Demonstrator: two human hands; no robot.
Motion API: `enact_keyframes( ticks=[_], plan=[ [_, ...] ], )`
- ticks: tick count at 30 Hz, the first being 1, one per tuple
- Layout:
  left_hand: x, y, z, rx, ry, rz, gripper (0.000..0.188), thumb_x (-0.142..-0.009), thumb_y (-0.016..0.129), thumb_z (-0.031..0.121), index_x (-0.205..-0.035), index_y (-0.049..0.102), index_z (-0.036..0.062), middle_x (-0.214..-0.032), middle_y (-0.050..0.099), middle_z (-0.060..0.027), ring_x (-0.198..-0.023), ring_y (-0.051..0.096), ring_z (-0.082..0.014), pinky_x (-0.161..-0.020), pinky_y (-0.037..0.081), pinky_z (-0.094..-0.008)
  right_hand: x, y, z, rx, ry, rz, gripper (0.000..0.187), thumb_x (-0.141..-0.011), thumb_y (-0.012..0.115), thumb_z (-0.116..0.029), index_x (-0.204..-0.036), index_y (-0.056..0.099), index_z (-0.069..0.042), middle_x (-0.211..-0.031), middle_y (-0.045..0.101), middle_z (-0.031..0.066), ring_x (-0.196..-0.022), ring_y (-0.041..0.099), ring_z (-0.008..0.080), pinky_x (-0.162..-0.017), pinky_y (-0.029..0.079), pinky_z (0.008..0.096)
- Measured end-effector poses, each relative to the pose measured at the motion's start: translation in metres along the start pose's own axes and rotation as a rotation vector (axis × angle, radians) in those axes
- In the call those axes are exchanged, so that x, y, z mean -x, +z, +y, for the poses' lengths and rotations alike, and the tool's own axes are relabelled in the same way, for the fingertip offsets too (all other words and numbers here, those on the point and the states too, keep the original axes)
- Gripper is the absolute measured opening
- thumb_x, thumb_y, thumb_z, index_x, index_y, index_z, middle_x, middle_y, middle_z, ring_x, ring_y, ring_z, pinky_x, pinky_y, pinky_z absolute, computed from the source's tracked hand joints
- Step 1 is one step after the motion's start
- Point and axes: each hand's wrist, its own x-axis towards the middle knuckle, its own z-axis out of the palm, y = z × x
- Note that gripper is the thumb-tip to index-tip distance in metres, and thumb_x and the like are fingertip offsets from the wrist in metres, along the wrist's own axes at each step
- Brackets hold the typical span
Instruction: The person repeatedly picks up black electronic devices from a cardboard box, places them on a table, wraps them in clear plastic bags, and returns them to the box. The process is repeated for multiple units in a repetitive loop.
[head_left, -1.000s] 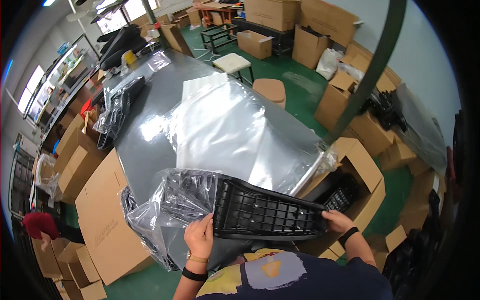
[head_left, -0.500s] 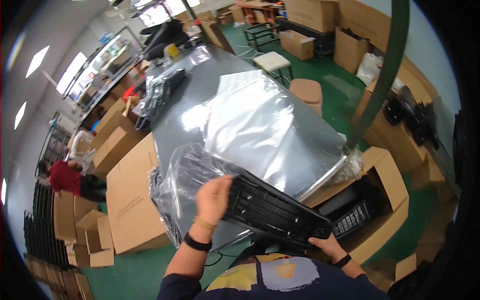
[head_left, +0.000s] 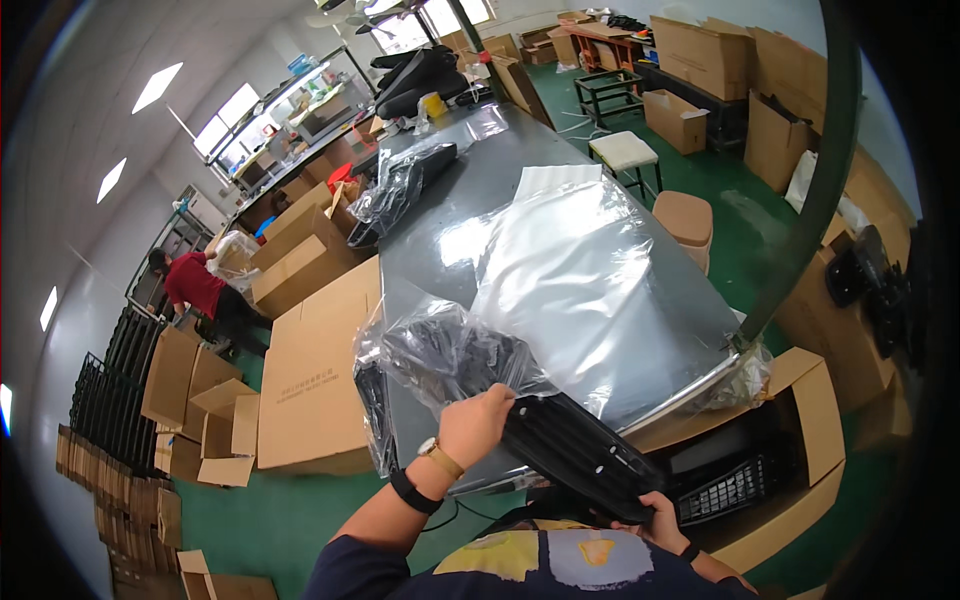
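Note:
A long black ribbed plastic panel slants across the near end of the table, its far-left portion inside a clear plastic bag. My left hand is closed on the bag's edge where it meets the panel. At the panel's lower right end, close to my body, my right hand grips it. Some of my right fingers are hidden beneath it. Beside my right hand stands an open cardboard box with a black slotted plastic part inside.
White plastic sheeting lies on the grey metal table. Another wrapped black part rests farther back. A large carton stands left of the table, and a green post rises at right. One person bends among cartons at far left.
The panel has slid farther into the bag, so less of it is bare. My right hand has moved leftward with it. The view has turned left; the distant person has shifted posture.

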Motion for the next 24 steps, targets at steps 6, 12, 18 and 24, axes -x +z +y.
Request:
enact_keyframes(
  ticks=[6, 12, 18, 24],
  plan=[
    [-0.013, -0.004, 0.062, 0.253, 0.022, 0.102, 0.01, -0.088, 0.057, 0.016, -0.095, 0.059, 0.0098, -0.077, 0.064, -0.0126, -0.069, 0.063, -0.0333, -0.056, 0.049, -0.0395, -0.016, 0.058, -0.008, 0.565, -0.256, -0.265, 0.043, -0.082, 0.052, -0.008, -0.122, 0.043, 0.005, -0.098, 0.062, 0.018, -0.078, 0.065, 0.0283, -0.066, 0.055, 0.0373],
    [0.025, 0.024, 0.112, 0.449, 0.193, -0.299, 0.028, -0.082, 0.057, 0.012, -0.11, 0.055, 0.0094, -0.094, 0.064, -0.0118, -0.08, 0.064, -0.0326, -0.064, 0.051, -0.039, -0.075, 0.062, 0.009, 0.984, -0.606, -0.224, 0.039, -0.09, 0.055, -0.016, -0.124, 0.043, -0.002, -0.113, 0.056, 0.0117, -0.105, 0.055, 0.0196, -0.087, 0.047, 0.0358],
    [0.058, -0.006, 0.051, 0.46, 0.277, 0.083, 0.053, -0.074, 0.055, -0.001, -0.126, 0.048, 0.0065, -0.116, 0.056, -0.0162, -0.105, 0.056, -0.0348, -0.088, 0.047, -0.0416, -0.077, 0.063, -0.001, 0.411, -0.258, -0.29, 0.033, -0.084, 0.051, -0.021, -0.107, 0.058, 0.002, -0.098, 0.063, 0.0146, -0.081, 0.065, 0.0255, -0.068, 0.055, 0.0397],
    [0.103, 0.019, -0.069, -0.276, -0.026, 0.232, 0.063, -0.064, 0.063, -0.002, -0.125, 0.048, 0.0057, -0.135, 0.042, -0.0171, -0.126, 0.038, -0.0376, -0.106, 0.03, -0.0501, -0.059, 0.092, 0.024, 0.566, -0.351, -0.188, 0.05, -0.066, 0.056, -0.016, -0.107, 0.05, 0.013, -0.081, 0.064, 0.0206, -0.06, 0.064, 0.0297, -0.052, 0.056, 0.0369]
  ],
)
